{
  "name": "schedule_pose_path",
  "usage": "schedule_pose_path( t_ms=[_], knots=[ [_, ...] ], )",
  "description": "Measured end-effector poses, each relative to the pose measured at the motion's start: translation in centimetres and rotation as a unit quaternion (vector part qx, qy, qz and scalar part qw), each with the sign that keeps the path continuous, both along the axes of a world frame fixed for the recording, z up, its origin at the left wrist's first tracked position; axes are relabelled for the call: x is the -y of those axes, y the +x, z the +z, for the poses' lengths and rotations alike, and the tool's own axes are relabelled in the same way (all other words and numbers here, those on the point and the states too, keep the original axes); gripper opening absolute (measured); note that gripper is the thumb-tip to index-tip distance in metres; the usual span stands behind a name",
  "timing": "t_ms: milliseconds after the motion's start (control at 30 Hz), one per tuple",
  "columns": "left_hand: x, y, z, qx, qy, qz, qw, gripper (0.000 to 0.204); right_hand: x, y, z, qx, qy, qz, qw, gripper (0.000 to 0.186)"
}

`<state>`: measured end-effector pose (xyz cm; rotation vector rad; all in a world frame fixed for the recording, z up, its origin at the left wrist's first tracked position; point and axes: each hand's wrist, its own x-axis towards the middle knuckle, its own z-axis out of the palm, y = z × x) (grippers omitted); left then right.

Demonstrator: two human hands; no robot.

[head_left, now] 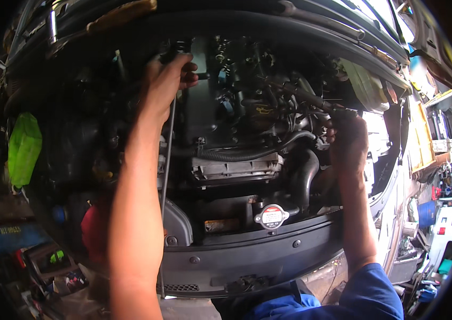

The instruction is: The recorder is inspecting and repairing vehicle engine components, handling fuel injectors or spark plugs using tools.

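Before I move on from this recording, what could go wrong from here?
The dark, long-handled tool in the right hand might slip and strike the black corrugated hose. The wrench lying beyond the engine could be knocked down. The left forearm runs close beside a thin rod and might bump it.

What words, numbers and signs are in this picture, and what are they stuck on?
I won't copy writing out, but here's where it is:
Round cap at the engine's front: tiny print on its red-and-white label, mostly too small to read.
Blue rounded object at far left: pale lettering.
Dark engine part: a yellow sign, too blurred to make out surely.
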<state>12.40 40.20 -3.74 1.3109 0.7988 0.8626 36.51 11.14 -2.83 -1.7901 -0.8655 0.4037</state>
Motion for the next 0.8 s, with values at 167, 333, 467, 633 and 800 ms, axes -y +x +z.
schedule_pose_path(
  t_ms=[167,333,467,633,800],
  knots=[
    [-0.9,0.1,-0.6,0.038,-0.036,0.004,0.999,0.02,-1.4,-1.5,0.4,-0.295,0.156,-0.014,0.943,0.029],
    [-0.3,1.2,-0.9,0.053,-0.077,-0.038,0.995,0.023,-4.8,-5.0,1.0,-0.319,0.178,0.037,0.93,0.041],
    [1.0,2.0,-0.5,0.151,-0.175,-0.073,0.97,0.035,-7.8,-8.4,1.9,-0.563,0.249,0.132,0.777,0.04],
    [1.6,2.1,-0.2,0.206,-0.201,-0.087,0.954,0.036,-9.8,-12.6,1.3,-0.62,0.254,0.142,0.729,0.033],
    [1.3,1.7,-0.3,0.172,-0.156,-0.054,0.971,0.031,-10.2,-13.2,0.0,-0.597,0.212,0.167,0.756,0.033]
  ],
)
